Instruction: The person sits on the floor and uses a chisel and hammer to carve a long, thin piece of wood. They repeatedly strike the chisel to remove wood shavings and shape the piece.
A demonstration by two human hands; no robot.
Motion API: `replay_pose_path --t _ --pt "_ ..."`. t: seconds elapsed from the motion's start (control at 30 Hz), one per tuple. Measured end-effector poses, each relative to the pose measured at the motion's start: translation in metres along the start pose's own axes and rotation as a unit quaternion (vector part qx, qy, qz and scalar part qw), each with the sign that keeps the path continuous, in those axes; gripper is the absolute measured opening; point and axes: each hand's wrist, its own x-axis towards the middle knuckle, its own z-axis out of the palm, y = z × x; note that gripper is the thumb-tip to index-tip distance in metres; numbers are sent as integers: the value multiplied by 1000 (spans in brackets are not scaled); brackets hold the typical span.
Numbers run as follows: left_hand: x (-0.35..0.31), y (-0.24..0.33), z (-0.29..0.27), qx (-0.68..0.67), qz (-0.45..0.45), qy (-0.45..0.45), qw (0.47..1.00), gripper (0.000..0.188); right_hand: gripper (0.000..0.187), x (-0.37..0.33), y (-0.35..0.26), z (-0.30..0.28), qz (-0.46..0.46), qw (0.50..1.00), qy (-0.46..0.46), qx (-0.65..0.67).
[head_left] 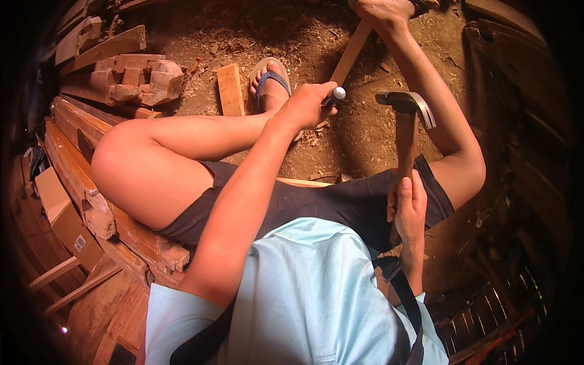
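My left hand (pixel 311 104) is closed round the dark handle of a chisel (pixel 339 93), whose shiny round metal end points up. The blade is hidden below my fist. A narrow wooden strip (pixel 351 56) runs from behind this hand up to my right foot (pixel 389 13), which rests at its far end. To the right, my right hand (pixel 407 207) grips the wooden handle of a claw hammer (pixel 406 137). The hammer's head is raised over the ground, to the right of the chisel and apart from it.
A short wooden block (pixel 231 89) lies beside my sandalled left foot (pixel 272 85). Cut timbers (pixel 131 79) are stacked at the far left, with long beams (pixel 82 158) beside my left knee. A cardboard box (pixel 76 237) stands further left. Wood shavings cover the dirt floor (pixel 304 42).
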Motion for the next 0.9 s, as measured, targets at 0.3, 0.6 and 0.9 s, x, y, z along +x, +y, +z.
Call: replay_pose_path --t 0.3,0.6,0.9 --pt "-3 10 3 105 17 -24 994 27 49 -34 -46 13 -170 985 -34 -4" --pt "-1 -7 15 73 51 36 995 27 44 -21 -41 13 -63 996 -11 -64" --pt "1 2 12 59 40 18 997 24 39 2 -10 19 -52 994 -29 -96"
